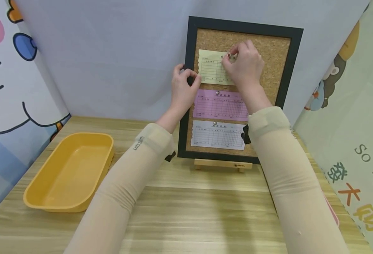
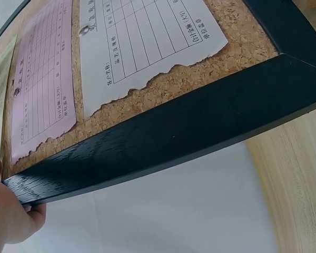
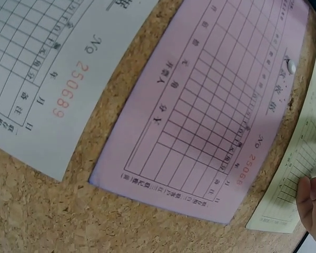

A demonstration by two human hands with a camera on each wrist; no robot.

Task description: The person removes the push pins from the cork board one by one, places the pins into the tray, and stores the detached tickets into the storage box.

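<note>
Fingertips of the right hand (image 1: 245,63) pinch a small pin (image 1: 228,54) at the top edge of the yellow slip (image 1: 210,68), which lies flat against the upper part of the cork board (image 1: 275,60). The left hand (image 1: 183,84) curls round the board's black frame (image 1: 186,116) on its left side, thumb pressing on the slip's torn left edge. Just below the yellow slip hangs a pink slip (image 1: 219,106), held by a silver pin (image 1: 217,93) near its top middle. Under that sits a white slip (image 1: 216,135) with its own silver pin (image 1: 215,123); the right wrist view shows red serial numbers printed on both. The board stands upright on a small wooden easel (image 1: 222,164), leaning against a pale backdrop (image 1: 110,60) at the far edge of the desk (image 1: 189,211). Both forearms wear beige sleeves (image 1: 126,183). To the left on the desk, well apart from the board, rests a yellow tray (image 1: 43,187). Cartoon-printed panels (image 1: 12,70) flank the scene.
</note>
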